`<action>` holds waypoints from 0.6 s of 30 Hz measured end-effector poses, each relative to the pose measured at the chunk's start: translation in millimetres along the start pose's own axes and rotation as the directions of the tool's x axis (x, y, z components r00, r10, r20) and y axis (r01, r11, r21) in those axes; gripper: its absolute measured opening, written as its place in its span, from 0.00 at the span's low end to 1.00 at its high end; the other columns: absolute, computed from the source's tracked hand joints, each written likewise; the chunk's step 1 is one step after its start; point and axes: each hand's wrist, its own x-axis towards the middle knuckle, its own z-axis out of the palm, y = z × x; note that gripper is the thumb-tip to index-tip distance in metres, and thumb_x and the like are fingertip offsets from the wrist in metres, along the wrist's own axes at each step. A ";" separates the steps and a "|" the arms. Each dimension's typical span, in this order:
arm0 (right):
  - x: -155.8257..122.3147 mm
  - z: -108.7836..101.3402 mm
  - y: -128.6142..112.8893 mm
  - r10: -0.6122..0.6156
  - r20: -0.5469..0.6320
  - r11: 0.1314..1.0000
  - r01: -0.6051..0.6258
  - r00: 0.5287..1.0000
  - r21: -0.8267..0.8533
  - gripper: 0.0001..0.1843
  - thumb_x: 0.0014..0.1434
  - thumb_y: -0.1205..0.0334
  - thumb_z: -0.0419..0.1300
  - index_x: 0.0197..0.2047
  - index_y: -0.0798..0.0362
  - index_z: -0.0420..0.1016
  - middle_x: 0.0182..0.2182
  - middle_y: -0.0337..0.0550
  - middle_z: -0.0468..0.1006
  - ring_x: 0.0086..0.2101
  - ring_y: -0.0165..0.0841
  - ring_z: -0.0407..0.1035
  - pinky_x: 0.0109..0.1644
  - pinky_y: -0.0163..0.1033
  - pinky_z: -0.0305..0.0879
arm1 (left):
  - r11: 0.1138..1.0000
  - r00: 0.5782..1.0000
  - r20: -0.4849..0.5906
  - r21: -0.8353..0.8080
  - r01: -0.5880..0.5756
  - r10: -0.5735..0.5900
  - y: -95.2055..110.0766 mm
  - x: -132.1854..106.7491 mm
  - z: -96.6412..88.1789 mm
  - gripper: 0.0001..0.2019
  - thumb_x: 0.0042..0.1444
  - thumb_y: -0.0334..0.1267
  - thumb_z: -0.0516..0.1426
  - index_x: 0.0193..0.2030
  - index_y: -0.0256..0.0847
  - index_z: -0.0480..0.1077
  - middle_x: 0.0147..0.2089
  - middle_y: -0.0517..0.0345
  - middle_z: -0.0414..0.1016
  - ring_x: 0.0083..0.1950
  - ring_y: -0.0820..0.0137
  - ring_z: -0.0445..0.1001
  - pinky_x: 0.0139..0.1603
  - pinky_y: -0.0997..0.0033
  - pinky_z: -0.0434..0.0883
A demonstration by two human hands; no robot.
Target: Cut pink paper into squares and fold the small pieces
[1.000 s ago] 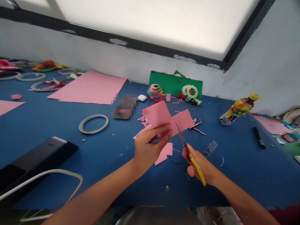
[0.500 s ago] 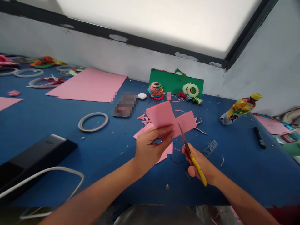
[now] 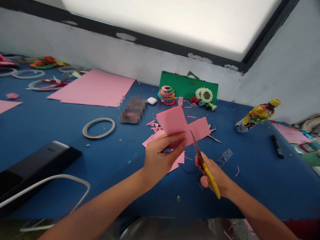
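My left hand (image 3: 163, 155) pinches a pink piece of paper (image 3: 172, 120) above the table, fingers closed on its lower edge. One arm of that paper sticks out to the right. My right hand (image 3: 212, 171) is wrapped round yellow-handled scissors (image 3: 210, 178). Their blades point up and to the left, with the tip at the lower edge of the paper's right arm. Whether the blades are parted I cannot tell. Beneath my left hand lie more pink paper pieces (image 3: 180, 157), and small pink triangular scraps (image 3: 155, 126) are just behind them.
A tape roll (image 3: 98, 128), a pixelated dark object (image 3: 133, 111) and large pink sheets (image 3: 97, 88) lie to the left, beyond a black power bank (image 3: 45, 163). Scalloped paper rings (image 3: 167, 95) sit before a green card (image 3: 182, 85). A drink bottle (image 3: 257, 116) and black marker (image 3: 277, 146) are right.
The view has shifted very slightly. Both hands, the paper and the scissors keep almost the same places relative to one another.
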 end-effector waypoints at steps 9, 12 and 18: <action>0.0 -4.7 -19.4 -0.059 0.048 0.978 0.067 0.997 -0.195 0.10 0.57 0.53 0.54 0.34 0.50 0.61 0.23 0.36 0.68 0.22 0.29 0.61 0.26 0.32 0.54 | 0.993 0.994 0.012 -0.058 0.107 -0.106 2.3 0.0 1.4 0.07 0.49 0.32 0.63 0.38 0.40 0.77 0.32 0.58 0.79 0.27 0.77 0.74 0.21 0.85 0.70; -0.2 -6.7 -21.9 -0.042 0.062 0.976 0.055 0.997 -0.211 0.06 0.60 0.58 0.51 0.35 0.50 0.61 0.23 0.35 0.69 0.22 0.28 0.61 0.26 0.32 0.54 | 0.988 0.990 0.014 -0.074 0.139 -0.138 3.0 0.6 1.2 0.08 0.49 0.33 0.63 0.38 0.40 0.78 0.31 0.58 0.78 0.26 0.76 0.74 0.22 0.83 0.70; 0.3 -8.4 -23.4 0.053 0.081 0.988 -0.041 0.995 -0.148 0.05 0.53 0.66 0.53 0.35 0.50 0.61 0.23 0.33 0.73 0.22 0.28 0.64 0.25 0.30 0.55 | 0.985 0.988 0.012 -0.081 0.153 -0.153 2.2 1.8 0.4 0.08 0.49 0.32 0.63 0.38 0.42 0.78 0.31 0.59 0.78 0.26 0.76 0.73 0.23 0.83 0.71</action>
